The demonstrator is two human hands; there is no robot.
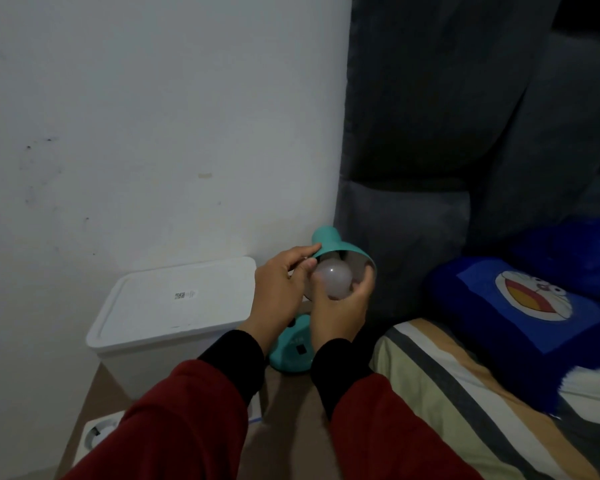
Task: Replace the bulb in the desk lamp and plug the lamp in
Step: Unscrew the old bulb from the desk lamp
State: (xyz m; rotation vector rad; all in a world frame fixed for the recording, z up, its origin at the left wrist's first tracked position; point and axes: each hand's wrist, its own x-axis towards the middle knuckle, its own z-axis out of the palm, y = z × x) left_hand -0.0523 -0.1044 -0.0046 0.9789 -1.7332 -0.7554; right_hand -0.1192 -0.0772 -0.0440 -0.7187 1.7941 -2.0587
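Red sleeves (194, 420) are reaching toward the teal lamp (340, 251). Left hand (281, 292) is pinching its shade rim; right hand (340, 306) fingers are curling around the white bulb (333, 277) inside the shade.

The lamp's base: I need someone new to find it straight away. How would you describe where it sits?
Start at the white lidded plastic bin against the white wall. Just right of it, before the striped bed, sits the teal rounded lamp base, partly hidden behind the left hand and right hand. It is the only teal thing down low, with a small dark square on top.
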